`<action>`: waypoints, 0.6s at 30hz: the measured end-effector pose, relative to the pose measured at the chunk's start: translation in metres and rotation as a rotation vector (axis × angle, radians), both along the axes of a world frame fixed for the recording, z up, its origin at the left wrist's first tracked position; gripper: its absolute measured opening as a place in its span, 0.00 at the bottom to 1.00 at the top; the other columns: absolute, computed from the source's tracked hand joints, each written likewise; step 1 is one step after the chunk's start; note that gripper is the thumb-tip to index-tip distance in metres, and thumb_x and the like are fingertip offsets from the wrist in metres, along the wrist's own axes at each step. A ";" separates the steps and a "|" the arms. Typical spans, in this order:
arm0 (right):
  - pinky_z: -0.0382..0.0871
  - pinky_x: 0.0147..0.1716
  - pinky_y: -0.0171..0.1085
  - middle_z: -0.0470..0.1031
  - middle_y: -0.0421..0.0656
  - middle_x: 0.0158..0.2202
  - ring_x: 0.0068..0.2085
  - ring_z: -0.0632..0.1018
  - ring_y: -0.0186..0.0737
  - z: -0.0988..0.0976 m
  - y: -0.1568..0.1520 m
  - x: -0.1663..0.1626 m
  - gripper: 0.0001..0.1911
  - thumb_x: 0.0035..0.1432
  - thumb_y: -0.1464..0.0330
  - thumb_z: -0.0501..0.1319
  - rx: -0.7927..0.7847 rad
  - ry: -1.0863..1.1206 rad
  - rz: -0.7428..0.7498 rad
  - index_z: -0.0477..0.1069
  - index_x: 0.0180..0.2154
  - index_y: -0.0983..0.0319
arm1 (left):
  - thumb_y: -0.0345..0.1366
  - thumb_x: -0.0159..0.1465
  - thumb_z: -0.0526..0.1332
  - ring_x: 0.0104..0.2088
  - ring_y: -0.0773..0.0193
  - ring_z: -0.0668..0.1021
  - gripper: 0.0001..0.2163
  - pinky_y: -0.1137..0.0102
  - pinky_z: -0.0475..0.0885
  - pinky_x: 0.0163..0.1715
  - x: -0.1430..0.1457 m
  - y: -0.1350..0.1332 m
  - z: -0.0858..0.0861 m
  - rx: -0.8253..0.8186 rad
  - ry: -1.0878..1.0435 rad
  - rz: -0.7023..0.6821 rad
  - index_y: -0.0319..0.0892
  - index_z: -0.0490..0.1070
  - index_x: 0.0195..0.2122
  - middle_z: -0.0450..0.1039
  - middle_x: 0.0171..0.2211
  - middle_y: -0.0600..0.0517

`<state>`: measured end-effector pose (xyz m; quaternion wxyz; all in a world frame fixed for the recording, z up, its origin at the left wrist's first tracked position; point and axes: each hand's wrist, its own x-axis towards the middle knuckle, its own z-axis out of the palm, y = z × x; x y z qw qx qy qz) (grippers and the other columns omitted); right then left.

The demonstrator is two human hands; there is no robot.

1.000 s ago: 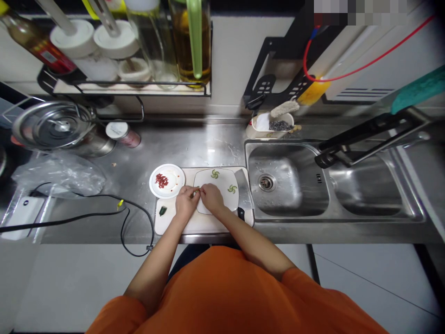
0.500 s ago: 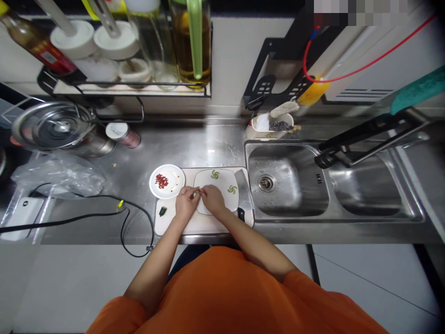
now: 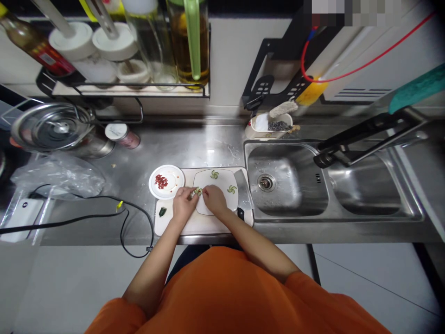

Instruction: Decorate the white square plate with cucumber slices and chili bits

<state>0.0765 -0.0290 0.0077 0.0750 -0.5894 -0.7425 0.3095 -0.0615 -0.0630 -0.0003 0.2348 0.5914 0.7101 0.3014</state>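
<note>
A white square plate (image 3: pixel 222 181) lies on a pale cutting board (image 3: pixel 201 222) at the counter's front edge. It carries green pinwheel garnishes, one at the top (image 3: pixel 214 174) and one at the right (image 3: pixel 232 189). My left hand (image 3: pixel 182 204) and my right hand (image 3: pixel 214 199) meet at the plate's left edge, fingertips pinched on a third small green garnish (image 3: pixel 198 191). A round white saucer (image 3: pixel 166 181) with red chilli pieces sits just left of the plate. A dark green scrap (image 3: pixel 162 211) lies on the board beside my left wrist.
A cleaver (image 3: pixel 244 188) lies along the board's right side. A double steel sink (image 3: pixel 288 181) with a black tap (image 3: pixel 351 144) is to the right. A lidded pot (image 3: pixel 57 127), a plastic bag (image 3: pixel 59 174), a small jar (image 3: pixel 121 134) and a black cable (image 3: pixel 104 213) lie to the left; bottles stand on a rack above.
My fingers have parted slightly, so the small green garnish between them now shows lying at the plate's left edge. Both hands have barely shifted.
</note>
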 end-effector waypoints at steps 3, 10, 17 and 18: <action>0.56 0.36 0.35 0.70 0.43 0.31 0.36 0.68 0.37 0.006 -0.001 0.008 0.09 0.59 0.73 0.52 0.004 0.004 -0.011 0.70 0.32 0.63 | 0.36 0.56 0.60 0.33 0.65 0.74 0.11 0.71 0.69 0.38 -0.014 -0.004 0.007 0.008 0.063 0.067 0.44 0.76 0.39 0.73 0.35 0.50; 0.56 0.35 0.34 0.71 0.42 0.30 0.34 0.68 0.37 0.015 -0.007 0.030 0.09 0.58 0.73 0.52 0.043 0.010 -0.067 0.71 0.31 0.62 | 0.39 0.56 0.58 0.37 0.57 0.75 0.12 0.64 0.68 0.41 -0.068 0.001 0.019 -0.167 0.340 0.361 0.43 0.76 0.39 0.74 0.37 0.45; 0.55 0.34 0.34 0.71 0.42 0.29 0.34 0.68 0.37 0.010 -0.015 0.034 0.10 0.58 0.74 0.52 0.013 -0.016 -0.053 0.71 0.31 0.62 | 0.38 0.56 0.57 0.37 0.55 0.75 0.12 0.64 0.68 0.37 -0.088 0.008 0.019 -0.309 0.457 0.397 0.43 0.77 0.38 0.75 0.36 0.43; 0.55 0.34 0.34 0.71 0.42 0.29 0.34 0.68 0.37 0.010 -0.015 0.034 0.10 0.58 0.74 0.52 0.013 -0.015 -0.052 0.71 0.30 0.62 | 0.38 0.56 0.57 0.37 0.55 0.75 0.12 0.64 0.68 0.37 -0.089 0.008 0.018 -0.307 0.460 0.394 0.43 0.77 0.38 0.75 0.36 0.43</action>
